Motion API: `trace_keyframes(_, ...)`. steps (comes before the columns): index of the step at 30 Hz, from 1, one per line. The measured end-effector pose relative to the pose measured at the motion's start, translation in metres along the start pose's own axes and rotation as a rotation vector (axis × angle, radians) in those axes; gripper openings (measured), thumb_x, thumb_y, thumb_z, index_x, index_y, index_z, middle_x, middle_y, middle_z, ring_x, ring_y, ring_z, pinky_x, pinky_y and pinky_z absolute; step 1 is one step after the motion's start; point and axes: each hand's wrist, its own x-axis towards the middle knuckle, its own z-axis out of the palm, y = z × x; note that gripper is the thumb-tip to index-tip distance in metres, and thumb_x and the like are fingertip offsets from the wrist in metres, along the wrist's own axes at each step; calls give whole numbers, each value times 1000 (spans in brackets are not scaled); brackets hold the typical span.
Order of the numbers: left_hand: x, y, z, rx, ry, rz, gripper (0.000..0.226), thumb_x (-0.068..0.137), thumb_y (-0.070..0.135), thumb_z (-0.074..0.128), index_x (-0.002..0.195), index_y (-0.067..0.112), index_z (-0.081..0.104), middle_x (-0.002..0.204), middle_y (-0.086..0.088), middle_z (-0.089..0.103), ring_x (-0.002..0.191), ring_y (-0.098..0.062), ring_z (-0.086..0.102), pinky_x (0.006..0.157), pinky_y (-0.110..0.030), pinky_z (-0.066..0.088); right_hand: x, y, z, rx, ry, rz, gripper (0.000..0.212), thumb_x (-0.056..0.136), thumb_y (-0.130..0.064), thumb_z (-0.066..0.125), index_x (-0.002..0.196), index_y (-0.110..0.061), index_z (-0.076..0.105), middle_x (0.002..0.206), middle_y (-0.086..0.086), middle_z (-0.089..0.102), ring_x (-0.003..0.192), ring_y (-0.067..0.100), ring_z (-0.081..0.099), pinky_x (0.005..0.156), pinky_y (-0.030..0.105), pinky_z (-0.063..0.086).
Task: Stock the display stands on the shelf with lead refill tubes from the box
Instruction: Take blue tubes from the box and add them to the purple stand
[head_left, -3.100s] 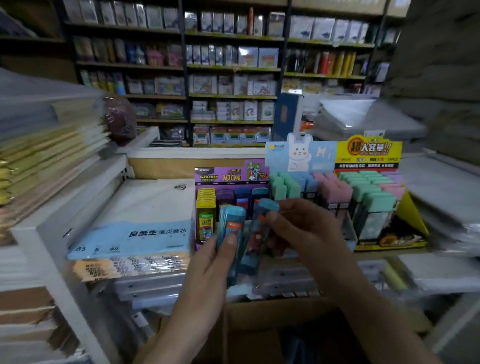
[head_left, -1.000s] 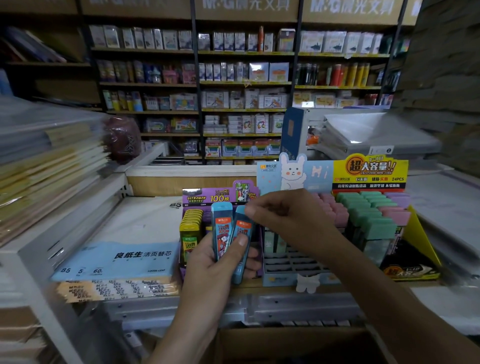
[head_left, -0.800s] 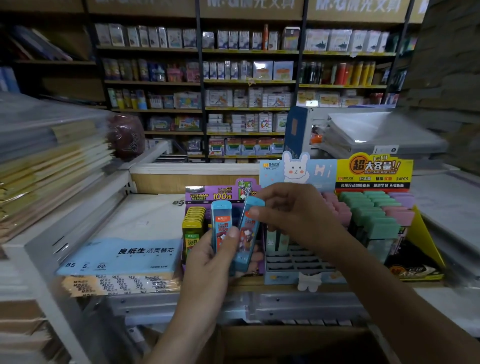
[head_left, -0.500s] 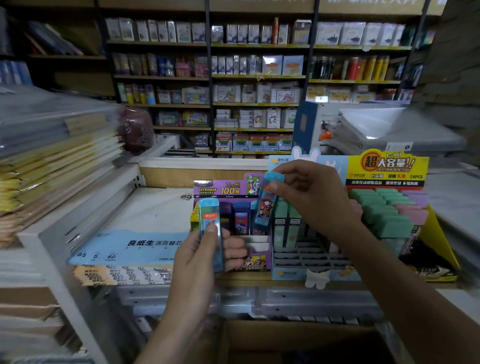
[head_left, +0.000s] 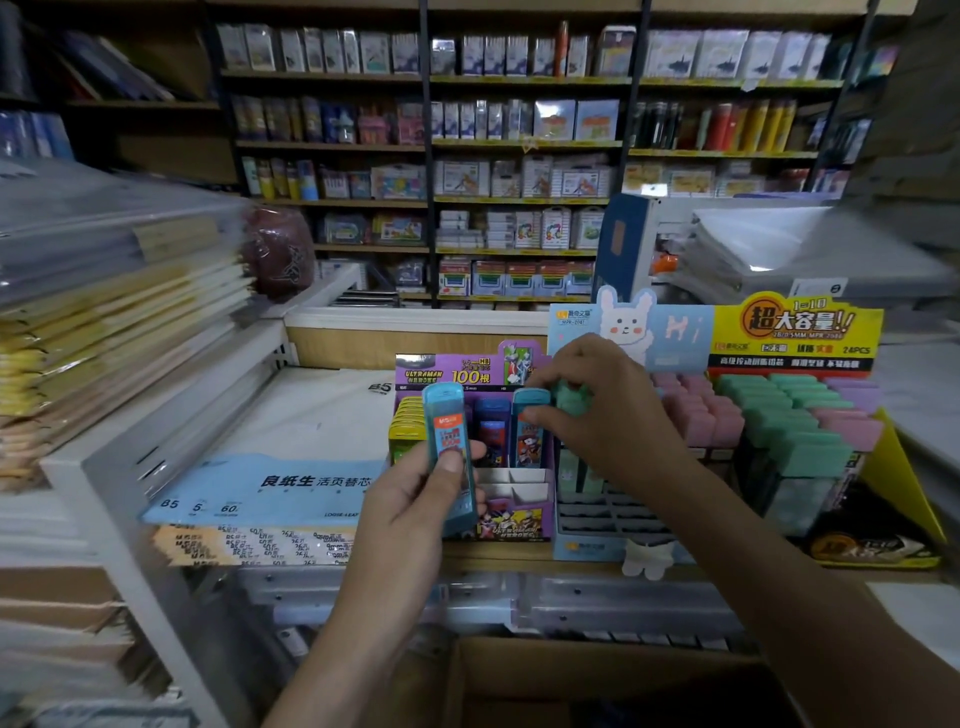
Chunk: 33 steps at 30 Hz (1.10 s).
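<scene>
— Hands first: what are they doing?

— The left hand (head_left: 415, 504) grips one teal lead refill tube (head_left: 448, 441) upright, thumb pressed on its label, just in front of the purple display stand (head_left: 452, 370). The right hand (head_left: 602, 410) pinches the cap end of a second teal tube (head_left: 530, 434), which stands in that stand's right-hand column beside a dark blue tube (head_left: 491, 431).

— And the setting, big to small?

— A wooden shelf (head_left: 493, 553) carries three stands side by side. An open cardboard box (head_left: 571, 670) sits below it. The yellow display stand (head_left: 800, 325), at right, holds mint and pink tubes. The blue rabbit stand (head_left: 670, 332) is in the middle, with a grid of slots at its front. The purple one is at left.
</scene>
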Motion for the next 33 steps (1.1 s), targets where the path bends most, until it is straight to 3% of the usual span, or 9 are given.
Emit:
trace_keyframes(2, 1, 1, 1, 61, -8, 40, 24, 93, 34, 58, 105, 31, 78, 103, 6, 78, 99, -13, 73, 79, -24, 57, -2, 2, 4, -68, -16, -14, 23, 72, -29, 88, 89, -24, 73, 92, -15, 47, 94, 7, 44, 82, 23, 33)
trace_keyframes(8, 6, 2, 5, 73, -29, 134, 22, 99, 12, 62, 110, 29, 70, 93, -5, 78, 90, -16, 75, 70, -21, 57, -5, 4, 5, -182, -29, -27, 32, 70, -38, 87, 93, -28, 67, 97, -13, 46, 95, 5, 34, 83, 22, 19)
trace_keyframes(11, 11, 4, 7, 97, -33, 164, 20, 98, 15, 64, 105, 33, 66, 90, -7, 77, 90, -20, 75, 72, -26, 58, -6, 5, 4, -177, -29, -24, 32, 70, -40, 86, 93, -28, 67, 97, -13, 48, 97, 6, 36, 85, 24, 19)
trace_keyframes(14, 15, 6, 10, 126, -26, 202, 23, 97, 12, 66, 102, 34, 68, 91, 0, 78, 90, -12, 74, 71, -21, 58, -7, 6, 1, -144, -22, -16, 31, 71, -41, 85, 93, -25, 69, 97, -13, 50, 98, 7, 40, 87, 26, 22)
trace_keyframes(18, 22, 9, 18, 157, 16, 214, 24, 93, 10, 70, 87, 33, 71, 79, 7, 70, 79, -6, 70, 56, -18, 56, -9, 5, -7, -59, 45, -7, 17, 81, -32, 80, 86, -19, 71, 94, -7, 59, 96, 12, 49, 88, 30, 33)
trace_keyframes(22, 26, 5, 25, 290, 46, 219, 12, 91, 20, 73, 89, 32, 74, 75, 10, 67, 78, -11, 69, 65, -44, 63, -18, 3, -22, 46, 120, -19, 9, 88, -21, 76, 83, -15, 72, 90, -1, 65, 94, 15, 56, 93, 30, 41)
trace_keyframes(24, 27, 2, 28, 342, 77, 222, 12, 91, 22, 74, 90, 35, 74, 78, 11, 69, 82, -13, 71, 68, -46, 63, -26, 3, -30, 93, 145, -22, 8, 89, -20, 74, 84, -15, 72, 90, -2, 65, 93, 14, 57, 89, 28, 43)
trace_keyframes(29, 29, -1, 36, 513, 137, 275, 28, 92, 19, 74, 86, 46, 66, 87, 28, 72, 87, 5, 69, 73, -20, 58, -47, 9, -39, 158, 154, -2, 6, 90, -20, 73, 87, -16, 71, 86, -8, 63, 83, 10, 56, 75, 18, 43)
trace_keyframes(33, 31, -7, 41, 629, 176, 287, 18, 90, 17, 75, 99, 31, 69, 79, 24, 69, 82, 10, 65, 64, -5, 49, -59, 15, -44, 215, 183, 14, 5, 88, -19, 75, 85, -20, 71, 78, -14, 62, 78, 8, 58, 69, 9, 42)
